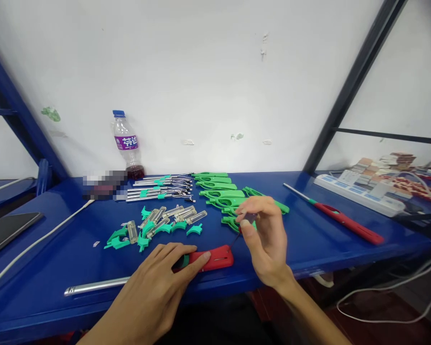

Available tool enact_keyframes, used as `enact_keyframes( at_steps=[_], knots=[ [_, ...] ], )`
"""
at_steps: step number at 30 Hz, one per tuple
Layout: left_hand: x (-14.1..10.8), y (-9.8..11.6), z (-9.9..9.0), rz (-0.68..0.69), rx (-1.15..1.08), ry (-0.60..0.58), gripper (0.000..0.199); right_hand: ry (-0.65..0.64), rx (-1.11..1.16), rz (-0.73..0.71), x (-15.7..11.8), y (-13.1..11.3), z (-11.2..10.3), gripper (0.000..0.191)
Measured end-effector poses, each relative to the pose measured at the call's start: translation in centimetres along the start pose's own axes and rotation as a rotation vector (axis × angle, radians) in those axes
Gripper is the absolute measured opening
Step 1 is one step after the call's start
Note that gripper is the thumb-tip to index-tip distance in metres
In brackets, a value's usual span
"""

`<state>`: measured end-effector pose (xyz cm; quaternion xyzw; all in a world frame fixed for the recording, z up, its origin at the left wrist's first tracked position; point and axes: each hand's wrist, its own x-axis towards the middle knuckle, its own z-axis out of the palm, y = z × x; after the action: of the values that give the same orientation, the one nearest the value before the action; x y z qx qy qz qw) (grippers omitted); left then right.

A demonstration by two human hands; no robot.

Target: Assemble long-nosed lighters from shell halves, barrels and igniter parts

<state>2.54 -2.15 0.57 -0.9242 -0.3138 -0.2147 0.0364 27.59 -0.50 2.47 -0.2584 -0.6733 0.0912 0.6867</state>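
Under my left hand (pixel 160 278), whose fingers are curled over it, lies a long-necked gas lighter (pixel 223 258) with a red handle and a silver tube pointing left. The lighter rests on the blue table near its front edge. My right hand (pixel 269 239) pinches a small screwdriver (pixel 236 238) between thumb and fingers. Its thin shaft slants down to the right end of the red handle; whether the tip sits in a hole I cannot tell. Just behind are several green handle shells (pixel 222 193), partly hidden by my right hand.
Clear fuel tanks (pixel 132 232) and green triggers (pixel 119 242) lie loosely left of centre. Metal tubes with wires (pixel 147 194) are lined up behind them. A second red lighter (pixel 341 218) and a power strip (pixel 359 195) lie right. A bottle (pixel 126 143), phone (pixel 10 230) and white cable (pixel 39 244) are left.
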Motion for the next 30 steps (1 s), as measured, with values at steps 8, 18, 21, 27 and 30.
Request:
enact_keyframes(
  at_steps=[8, 18, 21, 27, 30],
  knots=[
    [-0.22, -0.23, 0.23, -0.015, 0.004, -0.018, 0.066, -0.008, 0.079, 0.039, -0.06, -0.01, -0.07, 0.024],
    [0.12, -0.53, 0.33, -0.04, -0.015, -0.071, 0.077, 0.024, 0.031, 0.069, 0.39, 0.05, -0.28, 0.019],
    [0.02, -0.58, 0.79, -0.032, 0.037, -0.035, 0.093, 0.089, 0.018, 0.04, 0.57, 0.16, -0.13, 0.019],
    [0.25, -0.2, 0.5, 0.014, 0.14, -0.038, 0.095, -0.075, 0.072, 0.149, 0.33, -0.17, 0.12, 0.032],
    [0.4, -0.05, 0.33, 0.022, 0.167, -0.038, 0.095, -0.053, 0.044, 0.055, 0.37, -0.21, 0.02, 0.024]
  ],
)
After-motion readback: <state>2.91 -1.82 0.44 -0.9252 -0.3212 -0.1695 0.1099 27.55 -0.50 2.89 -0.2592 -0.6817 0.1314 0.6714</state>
